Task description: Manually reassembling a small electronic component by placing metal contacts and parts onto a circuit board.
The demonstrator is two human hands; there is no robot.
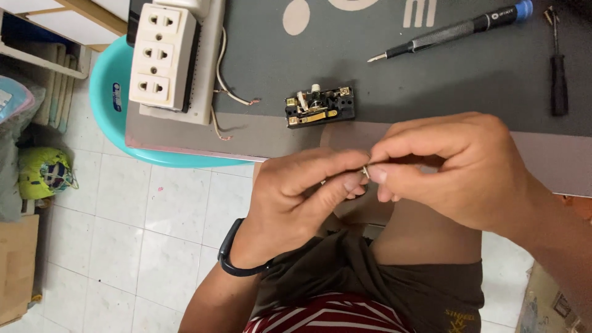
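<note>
1. The left hand (296, 194) and the right hand (453, 166) meet in front of the tabletop (468, 86), just past its near edge and over the person's lap.
2. Both hands pinch one tiny metal part (365, 171) between their fingertips. Each grip is pressed together on it. The part is too small to tell what it is.
3. One black switch block (319, 106) with brass bits lies near the tabletop edge, just beyond the hands.
4. One white outlet strip (163, 55) with three sockets sits at the left end of the tabletop, with loose wires (231, 92) beside it.
5. Two screwdrivers lie at the far right: a long one (453, 29) and a short black one (558, 68).
6. There is open room on the tabletop between the switch block and the screwdrivers.
</note>
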